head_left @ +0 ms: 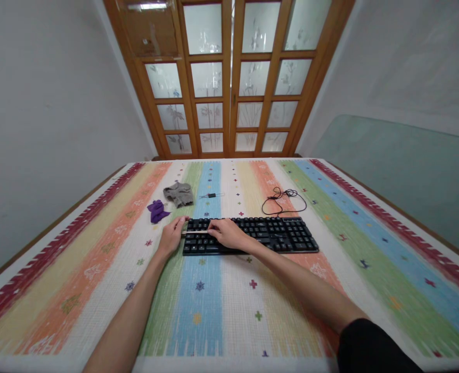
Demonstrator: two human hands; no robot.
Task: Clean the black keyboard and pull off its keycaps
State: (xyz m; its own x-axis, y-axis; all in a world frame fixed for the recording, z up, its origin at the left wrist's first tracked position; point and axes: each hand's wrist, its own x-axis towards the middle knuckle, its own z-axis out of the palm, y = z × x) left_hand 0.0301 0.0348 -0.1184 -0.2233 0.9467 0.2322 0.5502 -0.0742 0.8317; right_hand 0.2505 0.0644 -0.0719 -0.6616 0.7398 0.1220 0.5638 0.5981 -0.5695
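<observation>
A black keyboard [253,241] lies flat on the table, its number pad to the right. My left hand [172,234] is at its upper left corner, fingers closed on the edge. Over the left part of the keys, my right hand [227,233] pinches a thin pale stick [195,232]. The stick lies nearly level along a key row and points left toward my left hand. Its far tip is too small to make out. My right fingers and wrist hide some of the middle keys.
Behind the keyboard lie a grey cloth piece [178,194], perhaps a glove, a crumpled purple cloth [158,211] and a small black item [212,195] with thin pale ends. The coiled black cable [284,194] sits at the back right. A striped cloth [237,300] covers the table.
</observation>
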